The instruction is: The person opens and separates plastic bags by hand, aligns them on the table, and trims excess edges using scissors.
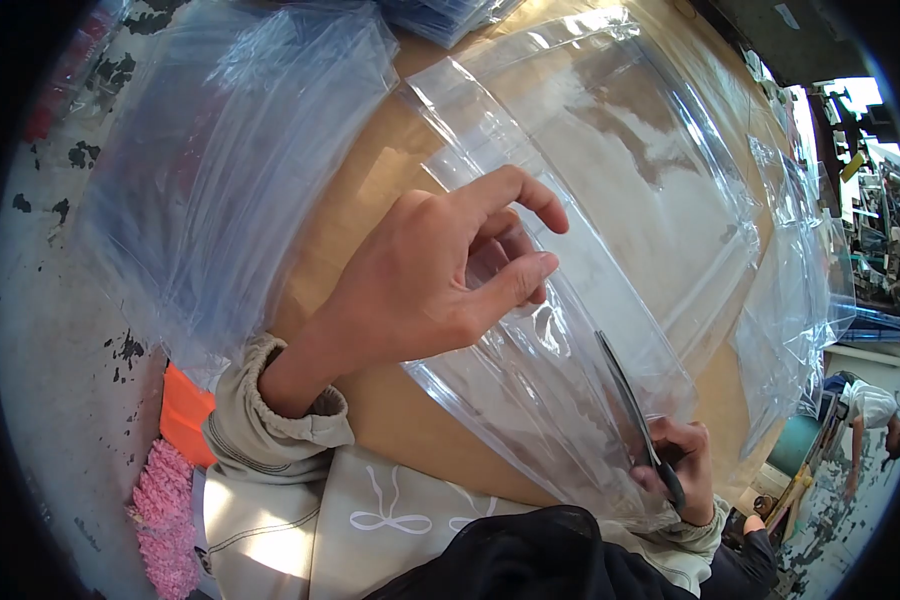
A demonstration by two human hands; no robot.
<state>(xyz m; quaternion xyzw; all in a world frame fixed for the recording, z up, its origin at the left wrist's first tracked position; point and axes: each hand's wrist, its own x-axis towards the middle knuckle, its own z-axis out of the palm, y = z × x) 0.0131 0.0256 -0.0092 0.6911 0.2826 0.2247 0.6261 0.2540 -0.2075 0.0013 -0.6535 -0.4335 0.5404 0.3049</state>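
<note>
My left hand [440, 265] is over a clear plastic bag [560, 390] on the brown-covered table. Its index finger arches away from the thumb. The other fingers curl behind the thumb, with a fold of the clear plastic between them. At the lower right, my right hand [682, 455] grips a pair of dark-handled scissors [625, 390], the blades pointing up and left along the plastic. Some of the plastic bunches by the right fingers. Beyond lies another large clear plastic piece [650, 190] with folded, shiny edges.
A thick stack of clear plastic bags [230, 170] lies on the left, and more plastic [795, 300] lies on the right. Pink fluffy material [165, 520] and an orange piece [185, 415] are at the lower left. Another person [875, 420] is at the far right.
</note>
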